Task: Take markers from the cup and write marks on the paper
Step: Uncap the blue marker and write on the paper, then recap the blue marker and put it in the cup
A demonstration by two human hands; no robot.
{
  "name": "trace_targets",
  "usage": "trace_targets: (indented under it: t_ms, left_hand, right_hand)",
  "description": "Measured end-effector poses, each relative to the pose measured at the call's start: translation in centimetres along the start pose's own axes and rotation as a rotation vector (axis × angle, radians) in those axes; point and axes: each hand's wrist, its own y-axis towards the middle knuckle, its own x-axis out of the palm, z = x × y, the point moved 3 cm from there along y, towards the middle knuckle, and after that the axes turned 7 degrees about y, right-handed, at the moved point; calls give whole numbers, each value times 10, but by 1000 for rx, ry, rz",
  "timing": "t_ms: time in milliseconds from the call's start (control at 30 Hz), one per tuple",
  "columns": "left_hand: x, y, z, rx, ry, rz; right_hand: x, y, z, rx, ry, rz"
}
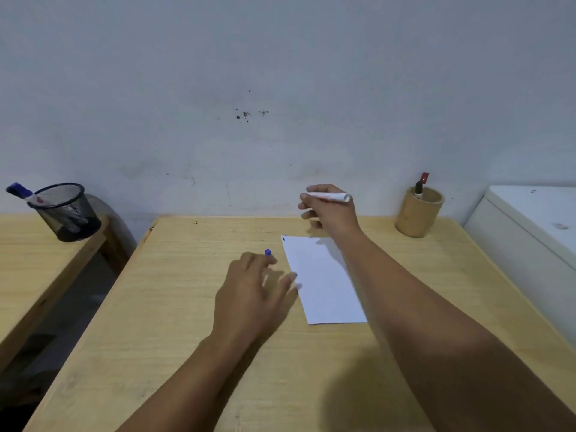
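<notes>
Both forearms stretched forward over wooden table [187, 307]. Right hand [330, 213] raised, fingers clenched around white marker [331, 197] held level; print on barrel too blurred to read. Left hand [252, 291] low, fingers loosely curled, pinching blue cap [267, 252]. Paper [324, 282] flat between hands, small dark mark at far corner. Bamboo cup [419, 213] right of right hand, red-capped marker [421, 183] inside. Mesh cup [65, 213] far left.

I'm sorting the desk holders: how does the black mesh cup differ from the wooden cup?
The black mesh cup is see-through wire and stands on the side table at left; the wooden cup is solid, tan, and stands on the main table's far right corner. The mesh cup holds a blue-capped marker leaning out over its rim; the wooden cup holds a red-capped marker standing more upright. Both are round, open-topped holders.
</notes>
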Motion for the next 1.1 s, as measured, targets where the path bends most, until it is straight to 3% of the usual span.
trace_targets:
  t_ms: [67, 200, 333, 567, 667, 867, 1100]
  left_hand:
    - [-3, 19, -2, -53, -2, 64]
    - [10, 54, -16, -144, 56, -180]
    - [12, 61, -20, -146, 110, -224]
    - [-14, 79, -4, -440, -667, -311]
    - [-24, 81, 11, -466, -744, -358]
    - [-34, 87, 25, -483, -806, -303]
    - [-44, 90, 46, -406, -741, -297]
  right_hand:
    - [-8, -6, -11, 36, 7, -70]
    - [-24, -22, -27, 112, 185, 3]
    - [-32, -35, -12, 66, 97, -77]
    - [-19, -57, 8, 86, -199, -224]
    - [-15, -60, 4, 25, -287, -252]
    - [-22, -63, -8, -44, -412, -248]
    - [-36, -67, -19, -63, -464, -255]
